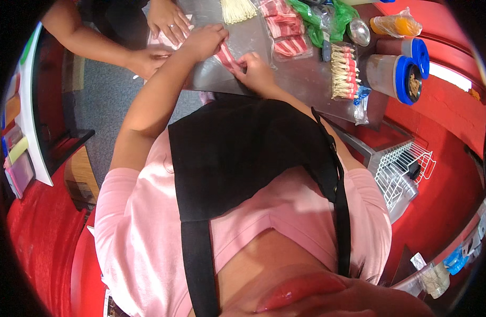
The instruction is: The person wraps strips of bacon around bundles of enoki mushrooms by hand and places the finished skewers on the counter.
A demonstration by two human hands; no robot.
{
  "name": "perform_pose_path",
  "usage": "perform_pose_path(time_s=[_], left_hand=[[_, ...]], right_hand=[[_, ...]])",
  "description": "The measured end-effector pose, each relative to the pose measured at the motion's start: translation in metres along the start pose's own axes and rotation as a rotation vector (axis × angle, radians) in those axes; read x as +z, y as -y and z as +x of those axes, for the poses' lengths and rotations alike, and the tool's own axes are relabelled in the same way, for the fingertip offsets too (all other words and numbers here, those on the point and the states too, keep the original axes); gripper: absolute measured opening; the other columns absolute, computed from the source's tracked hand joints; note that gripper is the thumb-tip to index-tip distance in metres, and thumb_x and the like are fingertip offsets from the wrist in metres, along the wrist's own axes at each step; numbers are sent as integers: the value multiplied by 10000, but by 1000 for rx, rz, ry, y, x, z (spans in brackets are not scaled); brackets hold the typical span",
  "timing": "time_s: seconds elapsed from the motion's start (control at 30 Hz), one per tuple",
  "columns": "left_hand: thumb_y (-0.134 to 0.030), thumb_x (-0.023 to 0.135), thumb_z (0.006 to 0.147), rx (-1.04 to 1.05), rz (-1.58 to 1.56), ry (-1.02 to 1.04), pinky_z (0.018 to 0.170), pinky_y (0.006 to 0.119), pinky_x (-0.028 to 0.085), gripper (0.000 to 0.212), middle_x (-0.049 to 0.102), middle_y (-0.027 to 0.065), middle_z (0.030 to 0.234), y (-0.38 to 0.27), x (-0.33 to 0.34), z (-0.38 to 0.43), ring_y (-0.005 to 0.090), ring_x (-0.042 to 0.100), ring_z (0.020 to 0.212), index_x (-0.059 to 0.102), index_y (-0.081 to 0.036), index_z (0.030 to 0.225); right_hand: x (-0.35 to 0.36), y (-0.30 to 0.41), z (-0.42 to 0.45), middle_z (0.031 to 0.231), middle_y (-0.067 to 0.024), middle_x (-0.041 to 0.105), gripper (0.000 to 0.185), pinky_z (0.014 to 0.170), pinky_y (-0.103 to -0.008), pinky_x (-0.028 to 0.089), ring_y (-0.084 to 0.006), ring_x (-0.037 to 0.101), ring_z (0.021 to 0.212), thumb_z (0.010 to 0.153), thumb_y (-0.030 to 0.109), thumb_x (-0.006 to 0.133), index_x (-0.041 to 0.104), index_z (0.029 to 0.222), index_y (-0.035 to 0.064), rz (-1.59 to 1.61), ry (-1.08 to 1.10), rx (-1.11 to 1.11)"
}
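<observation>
A raw bacon strip (pixel 227 58) is stretched between my two hands, low over the metal tabletop (pixel 211 79). My left hand (pixel 205 42) is at its far end, fingers bent over it. The near end is pinched between the thumb and fingers of my right hand (pixel 255 73). Beyond my hands lies a bunch of enoki mushrooms (pixel 238 11). Packs of sliced bacon (pixel 282 25) in clear plastic are to its right. A tray of wrapped enoki bundles (pixel 345 71), banded in red and white, sits farther right.
At left, a co-worker's hands (pixel 169 23) rest over pale material beside my left forearm. On the right stand blue-lidded containers (pixel 384 75), a metal bowl (pixel 359 31), a green plastic bag (pixel 344 18) and a dark-handled tool (pixel 326 49). A white wire basket (pixel 401 170) hangs lower right.
</observation>
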State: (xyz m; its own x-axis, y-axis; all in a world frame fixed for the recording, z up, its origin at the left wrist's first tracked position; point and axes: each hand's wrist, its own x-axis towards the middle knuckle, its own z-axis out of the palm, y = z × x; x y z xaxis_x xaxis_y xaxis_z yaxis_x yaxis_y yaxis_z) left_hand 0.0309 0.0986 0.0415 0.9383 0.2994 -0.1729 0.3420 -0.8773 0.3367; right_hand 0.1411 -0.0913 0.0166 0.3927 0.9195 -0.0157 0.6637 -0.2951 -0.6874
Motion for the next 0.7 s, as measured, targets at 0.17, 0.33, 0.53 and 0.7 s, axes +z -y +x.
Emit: perform_pose_path(time_s=[0.17,0.33,0.53,0.7], left_hand=[[-91,658,757,37,11,58,895,438,463,265,554,79,1086,-1,-7,9,308,539,1126,571,-97,1007],[-80,669,723,102,26,116,893,446,462,284,541,86,1098,-4,-9,15,311,538,1116,572,-85,990],[-88,699,688,192,153,102,897,443,465,342,534,119,1106,-3,0,21,308,533,1120,588,-62,1011],[-82,706,690,237,133,107,896,441,471,341,539,118,1112,0,3,22,312,530,1121,583,-60,1007]], right_hand=[[4,-3,7,896,-111,615,322,676,-386,515,-267,637,758,771,313,785,622,896,66,49,96,141],[6,3,7,964,-153,609,254,726,-432,512,-337,637,837,791,254,739,613,896,59,-43,84,87],[7,8,9,966,-135,604,176,714,-448,509,-350,631,833,793,209,696,611,897,96,-82,134,105],[7,4,7,938,-145,606,162,711,-485,507,-380,633,807,783,179,671,591,905,109,-17,92,13]])
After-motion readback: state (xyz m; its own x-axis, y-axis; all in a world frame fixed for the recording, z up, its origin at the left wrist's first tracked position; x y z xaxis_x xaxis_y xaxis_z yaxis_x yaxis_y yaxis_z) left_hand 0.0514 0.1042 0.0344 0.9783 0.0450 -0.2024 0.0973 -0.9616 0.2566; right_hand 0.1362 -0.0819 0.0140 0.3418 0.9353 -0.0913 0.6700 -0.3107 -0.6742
